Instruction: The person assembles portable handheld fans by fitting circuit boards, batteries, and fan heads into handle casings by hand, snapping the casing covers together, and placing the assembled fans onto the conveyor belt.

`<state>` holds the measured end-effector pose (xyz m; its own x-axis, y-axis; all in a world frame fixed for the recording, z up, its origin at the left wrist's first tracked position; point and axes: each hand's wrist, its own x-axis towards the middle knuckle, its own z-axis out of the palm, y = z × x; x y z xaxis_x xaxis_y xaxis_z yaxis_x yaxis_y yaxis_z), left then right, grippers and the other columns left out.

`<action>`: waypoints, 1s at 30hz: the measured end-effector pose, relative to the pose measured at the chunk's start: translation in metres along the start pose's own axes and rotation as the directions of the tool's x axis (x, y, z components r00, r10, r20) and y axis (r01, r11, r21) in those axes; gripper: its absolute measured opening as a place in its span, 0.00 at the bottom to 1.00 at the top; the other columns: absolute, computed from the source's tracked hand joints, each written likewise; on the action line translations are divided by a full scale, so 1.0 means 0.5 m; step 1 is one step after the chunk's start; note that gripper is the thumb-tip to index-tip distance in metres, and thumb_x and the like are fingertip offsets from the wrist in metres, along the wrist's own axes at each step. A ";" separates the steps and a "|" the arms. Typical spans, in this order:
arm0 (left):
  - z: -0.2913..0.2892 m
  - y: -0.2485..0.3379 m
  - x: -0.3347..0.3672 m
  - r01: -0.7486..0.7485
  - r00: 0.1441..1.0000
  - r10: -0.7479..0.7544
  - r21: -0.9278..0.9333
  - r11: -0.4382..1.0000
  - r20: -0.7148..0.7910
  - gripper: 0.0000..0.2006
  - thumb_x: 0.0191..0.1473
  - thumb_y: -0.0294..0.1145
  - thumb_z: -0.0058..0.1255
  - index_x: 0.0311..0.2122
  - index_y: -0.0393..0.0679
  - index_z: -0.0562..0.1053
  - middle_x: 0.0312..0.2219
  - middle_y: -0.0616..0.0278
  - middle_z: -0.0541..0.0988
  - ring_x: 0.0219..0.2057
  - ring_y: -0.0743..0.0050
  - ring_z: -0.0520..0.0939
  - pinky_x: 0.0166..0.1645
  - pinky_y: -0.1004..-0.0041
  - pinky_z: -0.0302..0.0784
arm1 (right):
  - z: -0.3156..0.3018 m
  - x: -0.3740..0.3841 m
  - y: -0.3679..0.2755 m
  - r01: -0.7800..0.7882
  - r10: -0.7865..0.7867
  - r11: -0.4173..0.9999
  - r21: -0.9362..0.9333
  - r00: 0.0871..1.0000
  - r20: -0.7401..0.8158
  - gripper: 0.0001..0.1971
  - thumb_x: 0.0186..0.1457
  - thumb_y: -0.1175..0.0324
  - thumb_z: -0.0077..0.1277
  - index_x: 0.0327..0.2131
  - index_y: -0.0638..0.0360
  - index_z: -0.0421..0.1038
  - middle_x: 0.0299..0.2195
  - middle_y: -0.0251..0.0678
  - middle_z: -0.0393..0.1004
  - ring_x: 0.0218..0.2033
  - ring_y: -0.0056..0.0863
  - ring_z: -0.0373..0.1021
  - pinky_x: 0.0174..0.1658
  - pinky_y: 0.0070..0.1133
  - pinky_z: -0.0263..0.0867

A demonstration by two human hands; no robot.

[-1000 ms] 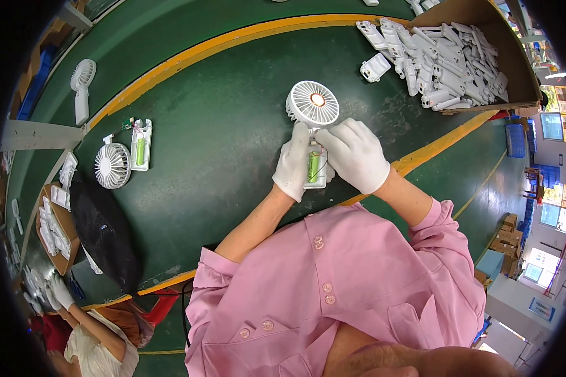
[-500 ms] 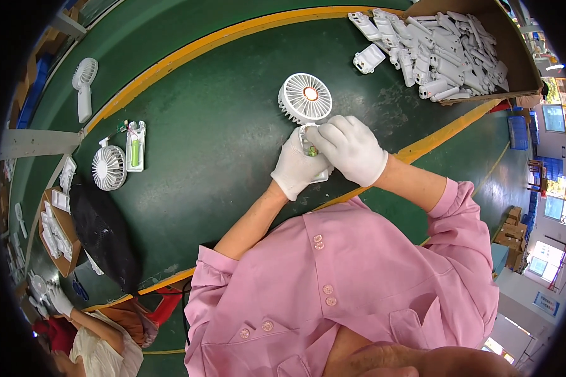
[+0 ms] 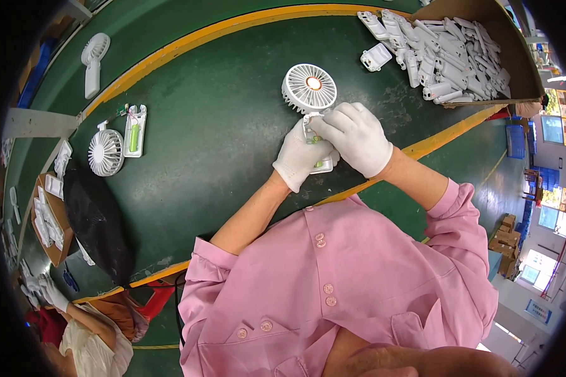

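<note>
A white handheld fan (image 3: 309, 88) with an orange-ringed hub is held out in front of my chest, its round head pointing away from me. My left hand (image 3: 300, 154), in a white glove, wraps round its handle from the left. The handle is opened up, and a green part (image 3: 319, 164) shows inside it. My right hand (image 3: 357, 138), also gloved, is closed over the handle from the right with its fingertips at the upper end, just below the fan head. Whatever those fingertips pinch is hidden.
At left lie another fan head (image 3: 105, 152) and an open handle shell (image 3: 134, 132) with a green cell. A finished-looking fan (image 3: 94, 66) stands farther back. White shells (image 3: 449, 60) spill from a carton (image 3: 527, 75) at far right. A black bag (image 3: 97, 226) and a co-worker's gloved hand (image 3: 55, 295) are left.
The right hand's fingers have shifted slightly at the handle's top, and more of the green part shows low in the handle. The whole view has tilted a little.
</note>
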<state>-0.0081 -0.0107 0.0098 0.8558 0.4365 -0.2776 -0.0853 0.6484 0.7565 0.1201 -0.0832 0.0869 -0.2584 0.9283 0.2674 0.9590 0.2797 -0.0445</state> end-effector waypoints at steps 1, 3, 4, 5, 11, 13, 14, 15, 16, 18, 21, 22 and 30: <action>-0.003 -0.007 0.003 -0.027 1.000 0.027 -0.020 0.999 0.012 0.15 0.43 0.22 0.53 0.39 0.38 0.67 0.29 0.64 0.76 0.29 0.80 0.78 0.34 0.77 0.75 | -0.005 0.005 -0.001 0.008 -0.007 1.000 -0.029 0.999 0.044 0.18 0.42 0.69 0.50 0.40 0.56 0.71 0.31 0.29 0.68 0.34 0.28 0.66 0.38 0.24 0.62; 0.001 -0.012 0.004 -0.057 0.998 0.057 -0.047 0.997 0.015 0.15 0.43 0.22 0.54 0.39 0.38 0.67 0.30 0.64 0.75 0.30 0.80 0.78 0.34 0.77 0.75 | -0.016 0.018 0.003 0.037 -0.035 0.998 -0.042 0.998 0.059 0.17 0.41 0.68 0.50 0.39 0.56 0.71 0.30 0.29 0.67 0.34 0.28 0.65 0.39 0.25 0.61; 0.010 -0.010 0.003 -0.155 0.987 0.159 0.121 0.980 -0.027 0.15 0.44 0.23 0.54 0.39 0.38 0.67 0.31 0.64 0.75 0.30 0.80 0.77 0.34 0.77 0.75 | -0.017 0.022 0.005 0.058 -0.054 0.997 -0.057 0.996 0.069 0.16 0.40 0.68 0.50 0.38 0.55 0.71 0.28 0.28 0.66 0.34 0.28 0.65 0.39 0.25 0.61; 0.013 -0.010 0.002 -0.237 0.963 0.263 0.290 0.927 -0.052 0.15 0.44 0.23 0.55 0.39 0.38 0.67 0.32 0.64 0.75 0.31 0.80 0.77 0.35 0.77 0.75 | -0.012 0.021 0.012 0.066 -0.062 0.997 -0.052 0.995 0.074 0.16 0.40 0.68 0.50 0.38 0.55 0.71 0.28 0.28 0.66 0.34 0.28 0.65 0.39 0.25 0.61; -0.002 -0.034 0.016 -0.117 0.993 0.117 0.005 0.993 -0.027 0.13 0.45 0.18 0.49 0.39 0.38 0.68 0.28 0.64 0.76 0.27 0.79 0.78 0.31 0.77 0.75 | 0.025 -0.006 0.010 0.055 -0.056 0.998 -0.021 0.998 -0.030 0.18 0.39 0.69 0.51 0.39 0.57 0.70 0.30 0.29 0.67 0.36 0.29 0.65 0.42 0.24 0.62; -0.005 -0.041 0.019 -0.157 0.984 0.168 0.152 0.976 -0.059 0.13 0.46 0.17 0.47 0.39 0.39 0.68 0.29 0.64 0.75 0.27 0.79 0.78 0.31 0.77 0.75 | 0.023 -0.002 0.005 0.050 -0.050 0.999 -0.011 0.998 -0.038 0.18 0.39 0.69 0.50 0.39 0.57 0.70 0.30 0.29 0.66 0.36 0.28 0.65 0.41 0.24 0.63; -0.006 -0.042 0.014 -0.156 0.984 0.167 0.154 0.976 -0.059 0.13 0.46 0.17 0.47 0.39 0.39 0.68 0.29 0.64 0.75 0.27 0.79 0.78 0.31 0.77 0.75 | 0.023 -0.002 0.003 0.047 -0.047 0.999 -0.005 0.999 -0.024 0.18 0.39 0.69 0.50 0.39 0.56 0.70 0.31 0.29 0.67 0.36 0.28 0.65 0.41 0.24 0.63; -0.003 -0.039 0.016 -0.163 0.983 0.173 0.145 0.976 -0.057 0.13 0.46 0.17 0.47 0.40 0.39 0.68 0.29 0.64 0.75 0.27 0.78 0.79 0.31 0.77 0.76 | 0.019 -0.003 0.006 0.043 -0.043 0.999 -0.008 0.999 -0.013 0.18 0.39 0.69 0.50 0.40 0.56 0.70 0.31 0.29 0.67 0.36 0.28 0.66 0.41 0.24 0.63; 0.000 -0.035 0.017 -0.171 0.982 0.180 0.138 0.976 -0.054 0.13 0.47 0.17 0.48 0.40 0.40 0.68 0.29 0.64 0.75 0.27 0.77 0.79 0.31 0.77 0.76 | 0.019 -0.003 0.009 0.040 -0.040 0.999 -0.016 0.999 -0.018 0.18 0.39 0.69 0.50 0.40 0.56 0.70 0.31 0.29 0.67 0.36 0.28 0.66 0.41 0.24 0.63; 0.000 -0.016 0.008 -0.125 0.992 0.125 0.020 0.992 -0.006 0.14 0.47 0.17 0.47 0.41 0.40 0.68 0.29 0.63 0.75 0.27 0.76 0.79 0.31 0.76 0.76 | 0.024 -0.002 0.013 0.057 -0.057 0.998 -0.007 0.998 -0.018 0.19 0.40 0.69 0.51 0.41 0.55 0.70 0.31 0.28 0.67 0.36 0.28 0.66 0.41 0.24 0.62; 0.001 -0.011 0.010 -0.084 0.995 0.090 -0.107 0.991 0.045 0.17 0.46 0.15 0.46 0.43 0.40 0.67 0.30 0.62 0.75 0.28 0.74 0.79 0.33 0.74 0.77 | 0.016 0.012 0.016 0.033 -0.032 0.999 0.023 0.999 -0.034 0.20 0.41 0.72 0.51 0.42 0.58 0.70 0.31 0.31 0.69 0.34 0.29 0.67 0.40 0.25 0.64; -0.001 -0.008 0.004 -0.083 0.991 0.096 -0.138 0.987 0.093 0.15 0.48 0.18 0.46 0.44 0.39 0.66 0.31 0.62 0.75 0.29 0.74 0.79 0.33 0.74 0.77 | 0.020 0.013 0.016 0.010 -0.011 1.000 -0.004 0.997 -0.073 0.22 0.42 0.72 0.52 0.46 0.56 0.68 0.28 0.31 0.69 0.32 0.29 0.68 0.38 0.24 0.64; 0.006 0.029 -0.002 0.083 0.992 -0.035 -0.418 0.905 0.123 0.22 0.61 0.47 0.42 0.50 0.38 0.64 0.38 0.57 0.75 0.36 0.67 0.81 0.39 0.67 0.82 | 0.008 0.008 0.001 -0.103 0.110 0.992 0.078 0.989 -0.095 0.28 0.42 0.72 0.55 0.51 0.56 0.62 0.28 0.33 0.69 0.31 0.33 0.68 0.36 0.27 0.64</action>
<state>-0.0084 -0.0035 0.0229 0.9144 0.3338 -0.2290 -0.2189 0.8836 0.4140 0.1192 -0.0782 0.0839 -0.1391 0.9260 0.3511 0.9684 0.2012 -0.1471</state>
